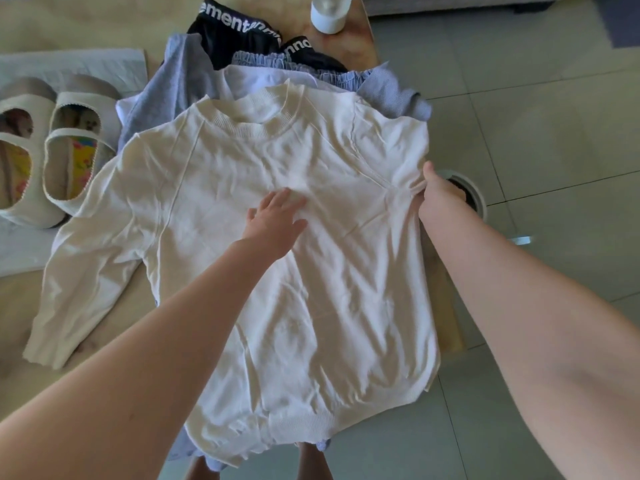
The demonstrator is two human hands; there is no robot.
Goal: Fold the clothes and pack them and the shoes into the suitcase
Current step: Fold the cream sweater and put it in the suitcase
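Note:
A cream knit top [242, 161] lies spread flat, front up, over a pile of clothes on a low wooden table. My left hand [275, 220] rests flat on its chest, fingers straight. My right hand [438, 192] grips the fabric at the right armpit edge, where the right sleeve is out of sight. The left sleeve lies stretched toward the lower left. Under the top lie a grey garment [173, 84], blue-striped shorts [377, 84] and a black garment [239, 32] with a lettered waistband. A pair of cream slip-on shoes [65, 143] stands at the left. No suitcase is in view.
A white cloth [69, 64] lies under the shoes. A white bottle [329, 15] stands at the table's far edge [369, 39]. Grey floor tiles [536, 98] stretch to the right, with a round floor drain [472, 192] beside my right hand.

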